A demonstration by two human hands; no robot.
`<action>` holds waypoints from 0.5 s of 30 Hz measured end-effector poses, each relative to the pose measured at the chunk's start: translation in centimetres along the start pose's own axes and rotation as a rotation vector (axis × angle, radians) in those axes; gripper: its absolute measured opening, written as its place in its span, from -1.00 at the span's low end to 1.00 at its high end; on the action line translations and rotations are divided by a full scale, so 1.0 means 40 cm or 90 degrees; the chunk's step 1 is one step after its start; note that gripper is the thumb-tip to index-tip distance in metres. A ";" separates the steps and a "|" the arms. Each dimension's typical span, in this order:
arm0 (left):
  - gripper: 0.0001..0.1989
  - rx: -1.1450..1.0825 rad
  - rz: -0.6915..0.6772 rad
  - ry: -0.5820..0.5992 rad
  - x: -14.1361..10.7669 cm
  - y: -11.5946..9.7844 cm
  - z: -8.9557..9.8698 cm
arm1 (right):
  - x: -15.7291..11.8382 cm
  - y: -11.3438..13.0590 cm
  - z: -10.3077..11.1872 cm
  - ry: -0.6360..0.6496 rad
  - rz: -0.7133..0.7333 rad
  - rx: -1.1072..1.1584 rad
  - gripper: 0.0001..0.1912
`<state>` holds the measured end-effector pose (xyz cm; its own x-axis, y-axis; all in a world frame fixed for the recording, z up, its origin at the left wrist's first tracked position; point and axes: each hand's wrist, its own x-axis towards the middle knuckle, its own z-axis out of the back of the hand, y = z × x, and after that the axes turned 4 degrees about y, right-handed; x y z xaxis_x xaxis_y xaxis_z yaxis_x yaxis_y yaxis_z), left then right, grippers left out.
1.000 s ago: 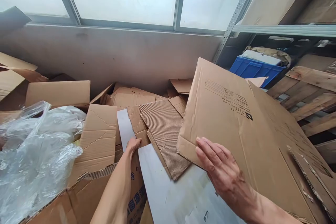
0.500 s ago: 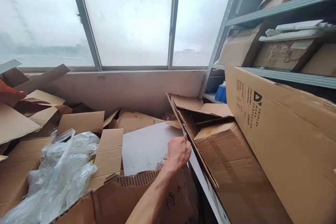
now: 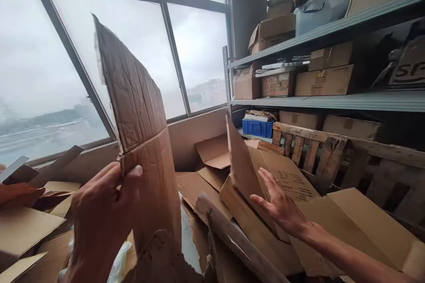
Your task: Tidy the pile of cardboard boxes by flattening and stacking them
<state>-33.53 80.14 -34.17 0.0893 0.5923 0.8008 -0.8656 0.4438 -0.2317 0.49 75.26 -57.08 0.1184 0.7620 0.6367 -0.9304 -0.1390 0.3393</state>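
Two hands are showing: the left hand [image 3: 99,216] and the right hand [image 3: 279,205]. One tall cardboard sheet [image 3: 139,132] is standing up in the left hand. One blue bin [image 3: 257,127] is sitting on the rack. One wooden pallet [image 3: 318,152] is leaning beside it. One printed carton [image 3: 288,181] is lying under the right hand. At least six closed boxes are sitting on the shelves [image 3: 332,99]; the flattened pieces on the heap are overlapping too much to count.
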 end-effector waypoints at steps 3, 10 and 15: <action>-0.63 0.029 -0.148 -0.043 0.031 -0.184 0.086 | 0.092 0.209 0.162 0.155 -0.014 0.396 -0.15; -0.75 -0.075 -0.243 0.237 -0.170 -0.517 -0.043 | 0.139 0.365 0.451 0.087 -0.216 0.855 -0.34; -0.64 -0.257 -0.220 0.321 -0.304 -0.628 -0.106 | 0.065 0.199 0.486 -0.077 -0.403 0.736 -0.37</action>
<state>-10.78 64.64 -40.45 0.6250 0.5676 0.5359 -0.5064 0.8173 -0.2750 0.13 63.83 -39.25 0.5060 0.8418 0.1881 0.1199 -0.2846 0.9511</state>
